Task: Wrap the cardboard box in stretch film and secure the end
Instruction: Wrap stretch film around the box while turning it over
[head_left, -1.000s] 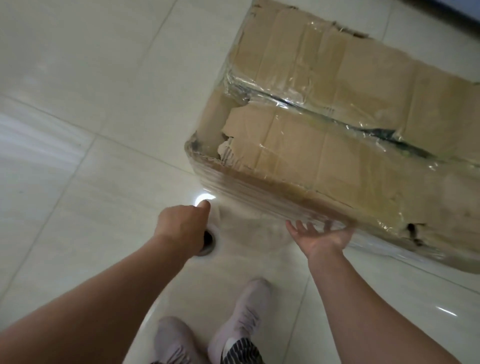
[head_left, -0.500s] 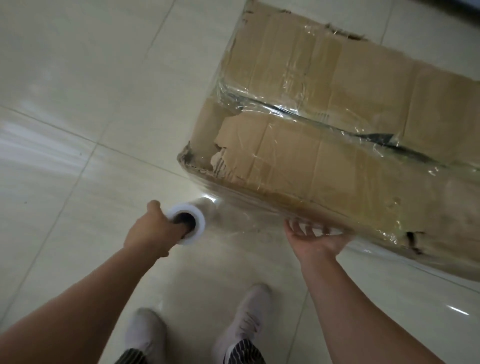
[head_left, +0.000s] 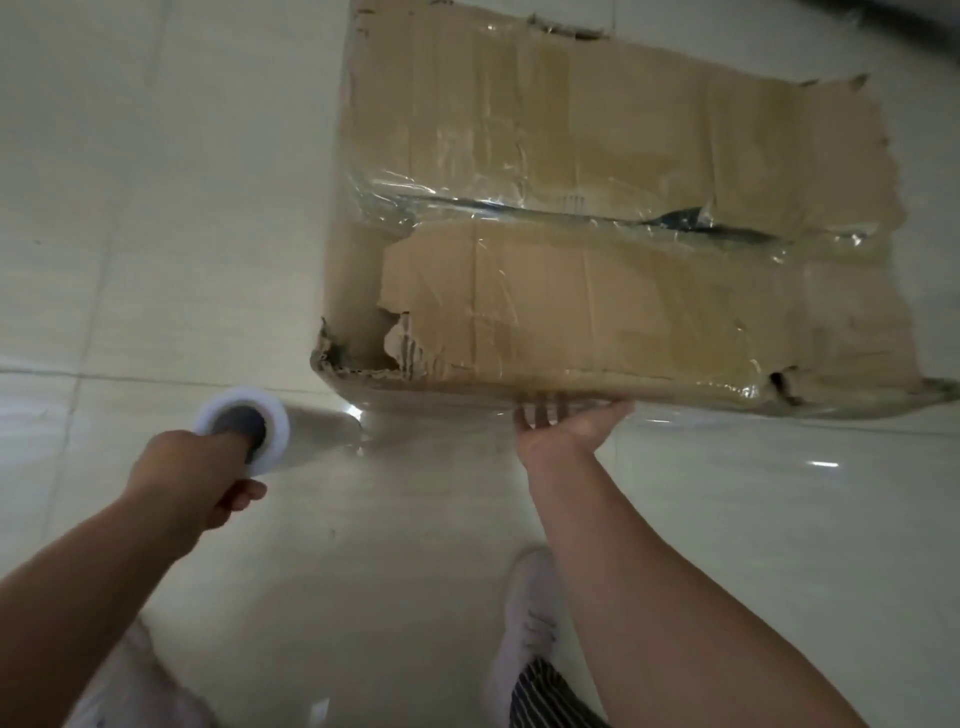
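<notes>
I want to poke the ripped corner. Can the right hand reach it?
Probably yes: the right hand touches the cardboard box, and the ripped corner sits along that same near edge with nothing but film between.

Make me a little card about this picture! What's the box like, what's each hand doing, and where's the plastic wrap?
Box: torn cardboard box on the tiled floor, clear film already over it.
Left: left hand grips the stretch film roll, fingers in its core.
Right: right hand open, straight fingers pressed against the box's near side.
Wrap: a sheet of film stretches from the roll to the box's near corner.
</notes>
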